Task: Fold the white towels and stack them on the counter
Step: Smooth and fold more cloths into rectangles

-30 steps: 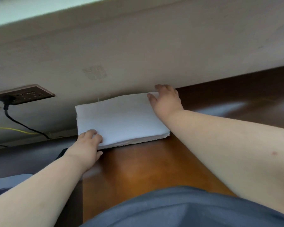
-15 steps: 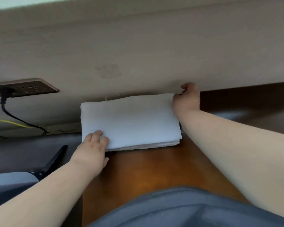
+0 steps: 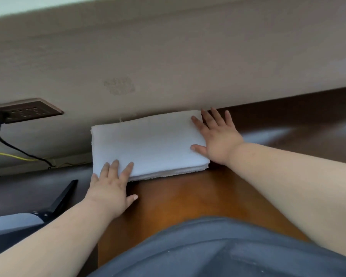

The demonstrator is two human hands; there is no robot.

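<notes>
A folded stack of white towels (image 3: pixel 148 144) lies on the brown wooden counter (image 3: pixel 188 198), its far edge against the beige wall. My left hand (image 3: pixel 112 188) lies flat with straight fingers resting on the stack's near left corner. My right hand (image 3: pixel 218 136) is spread flat against the stack's right end, thumb and forefinger on the top towel, the other fingers past its edge near the wall. Layered edges of the towels show along the near side.
A dark wall socket plate (image 3: pixel 26 110) with a black plug and cable (image 3: pixel 14 144) sits at the left, with a yellow wire (image 3: pixel 10 155) below it. A black and white object (image 3: pixel 48 212) stands left of the counter's edge. The counter runs on to the right (image 3: pixel 308 124).
My right hand, curled at the stack's far right corner before, now lies spread flat on its right end. My left hand's fingers have straightened on the near left corner.
</notes>
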